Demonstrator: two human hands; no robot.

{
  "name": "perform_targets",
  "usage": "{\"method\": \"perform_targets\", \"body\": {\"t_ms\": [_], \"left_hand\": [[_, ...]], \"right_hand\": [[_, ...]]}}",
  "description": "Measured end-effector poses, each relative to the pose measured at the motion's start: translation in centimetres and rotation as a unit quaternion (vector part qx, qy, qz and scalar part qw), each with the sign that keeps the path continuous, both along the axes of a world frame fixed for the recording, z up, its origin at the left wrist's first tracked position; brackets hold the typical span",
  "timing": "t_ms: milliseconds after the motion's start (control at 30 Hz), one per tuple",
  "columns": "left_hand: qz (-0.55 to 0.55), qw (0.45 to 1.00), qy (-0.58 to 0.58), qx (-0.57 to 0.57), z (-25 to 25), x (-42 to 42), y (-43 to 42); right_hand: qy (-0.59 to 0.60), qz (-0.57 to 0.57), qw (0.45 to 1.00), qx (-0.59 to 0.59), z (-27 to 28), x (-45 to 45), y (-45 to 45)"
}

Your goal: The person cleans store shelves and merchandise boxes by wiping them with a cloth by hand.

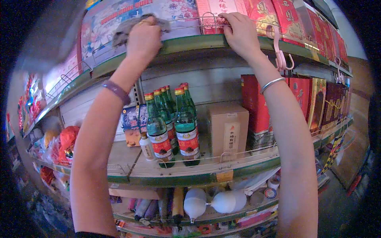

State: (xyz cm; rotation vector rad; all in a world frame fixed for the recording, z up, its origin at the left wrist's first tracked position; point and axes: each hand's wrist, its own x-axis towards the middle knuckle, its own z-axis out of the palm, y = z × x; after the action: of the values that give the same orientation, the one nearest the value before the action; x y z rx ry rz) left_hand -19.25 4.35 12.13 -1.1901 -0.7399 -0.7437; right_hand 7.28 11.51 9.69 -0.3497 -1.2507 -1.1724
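My left hand [143,39] is closed on a crumpled grey cloth [122,29] at the front of the top shelf [186,44]. The cloth lies against a large pale-blue printed quilt box [105,24]. Further right, my right hand [242,35] has its fingers curled over the thin wire rail [184,18] along the shelf's front edge. Behind these fingers stands a red and pink box [216,7]. A pink hook [279,51] hangs from the rail just right of my right hand.
Green glass bottles [185,129] with red labels stand on the middle shelf between my forearms. Beside them are a small white bottle [146,146] and a brown carton [228,131]. Red boxes [258,103] fill the right side. White bulbs [229,201] lie lower down.
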Motion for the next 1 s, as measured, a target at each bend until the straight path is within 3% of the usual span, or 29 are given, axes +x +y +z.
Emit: {"method": "perform_targets", "body": {"t_ms": [100, 167, 233, 333, 500, 600, 700, 833, 1000], "left_hand": [[-0.056, 0.995, 0.082, 0.016, 0.7, 5.0, 2.1], [-0.018, 0.998, 0.052, 0.004, 0.2, 9.2, 2.4], [-0.033, 0.999, 0.037, -0.003, -0.2, 9.4, 2.0], [-0.022, 0.993, 0.113, -0.010, 0.7, 5.2, 1.4], [0.030, 0.998, 0.057, 0.017, 0.0, -3.1, -1.6], [0.063, 0.998, 0.018, 0.004, -0.1, -1.9, -1.3], [-0.022, 1.000, 0.012, 0.008, -0.4, 0.9, -0.2], [-0.065, 0.991, 0.107, 0.039, 0.2, 7.7, 2.1], [0.009, 0.997, 0.074, -0.013, 0.3, 6.7, 1.2]], "right_hand": [[0.002, -0.004, 1.000, 0.002, 0.1, 0.0, 0.2], [-0.007, -0.004, 1.000, -0.007, 0.2, 0.1, 0.3], [-0.019, -0.005, 1.000, -0.022, 0.2, 0.4, 0.1], [-0.022, -0.006, 0.999, -0.023, 0.1, 0.5, 0.0], [-0.017, -0.017, 1.000, -0.017, 0.1, 0.3, 0.1], [-0.003, -0.017, 1.000, -0.014, 0.2, 0.2, 0.3], [0.016, -0.026, 0.999, -0.009, -0.1, 0.1, 0.0], [0.000, -0.027, 0.999, -0.021, 0.0, 0.0, -0.2], [-0.036, -0.030, 0.999, -0.027, 0.4, 0.7, 0.2]]}}
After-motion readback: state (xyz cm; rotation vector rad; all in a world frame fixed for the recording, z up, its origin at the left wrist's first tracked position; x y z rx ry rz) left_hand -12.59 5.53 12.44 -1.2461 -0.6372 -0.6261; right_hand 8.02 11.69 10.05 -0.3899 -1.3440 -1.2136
